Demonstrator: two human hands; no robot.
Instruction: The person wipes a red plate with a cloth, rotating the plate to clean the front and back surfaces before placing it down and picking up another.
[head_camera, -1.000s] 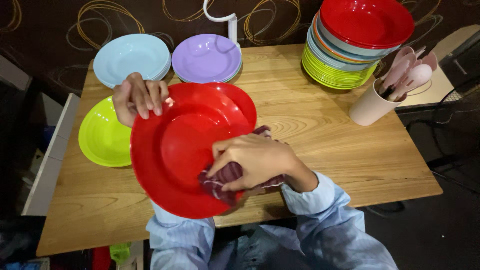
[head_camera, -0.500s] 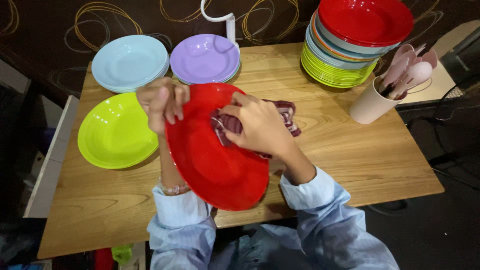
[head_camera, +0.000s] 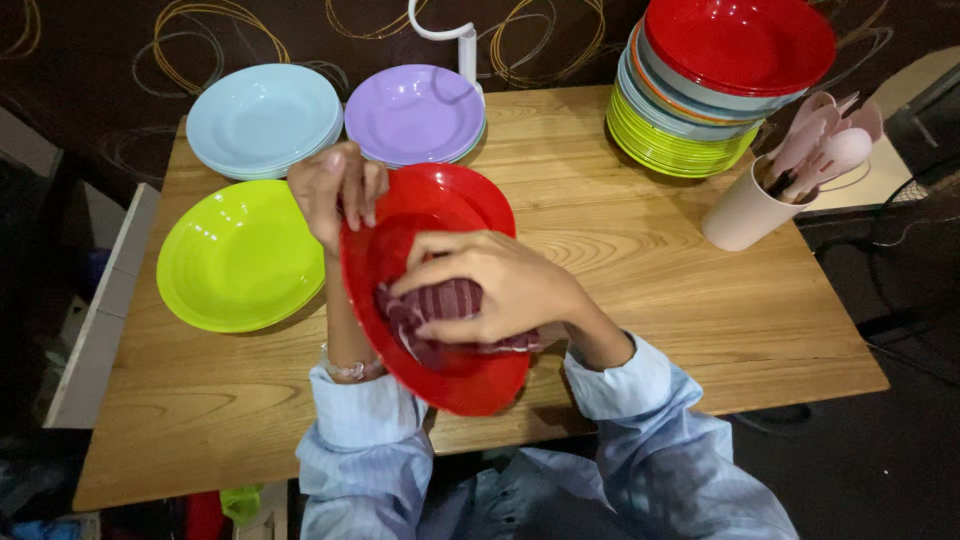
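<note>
Left hand gripping the top rim of a red plate tilted above the wooden table, right hand closed on a maroon striped cloth pressed inside it, lime green plate just left.

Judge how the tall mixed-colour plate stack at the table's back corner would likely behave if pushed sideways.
The plate stack would probably slide as one heavy block, since many plates nest closely. The red top plate sits wider than those beneath, so it might skid off first. The glossy plates look slippery on the wooden table.
</note>
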